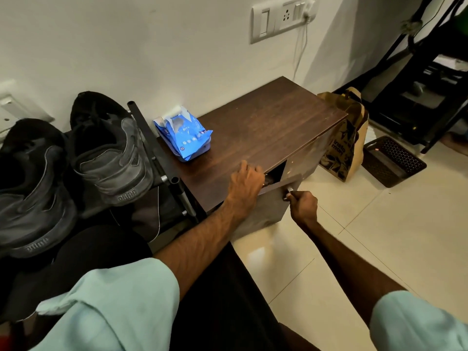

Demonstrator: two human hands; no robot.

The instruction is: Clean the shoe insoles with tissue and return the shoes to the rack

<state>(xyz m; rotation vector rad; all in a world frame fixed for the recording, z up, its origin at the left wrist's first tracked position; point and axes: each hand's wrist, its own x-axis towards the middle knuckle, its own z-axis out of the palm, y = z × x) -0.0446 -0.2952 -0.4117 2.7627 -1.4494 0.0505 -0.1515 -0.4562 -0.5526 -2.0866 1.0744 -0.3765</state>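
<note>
Left hand (247, 181) grips top edge of ajar door (273, 209). Grey shoes (111, 158) on rack (145, 127) far left, blue tissue pack (184, 135) on counter (266, 122) beside rack, right hand (302, 202) pinching door handle (289, 190), paper bag (342, 150) on floor (379, 224) at counter's right end.

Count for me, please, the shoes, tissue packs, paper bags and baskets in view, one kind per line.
Grey shoes: 2
Blue tissue pack: 1
Brown paper bag: 1
Black basket: 1
Total: 5
</note>
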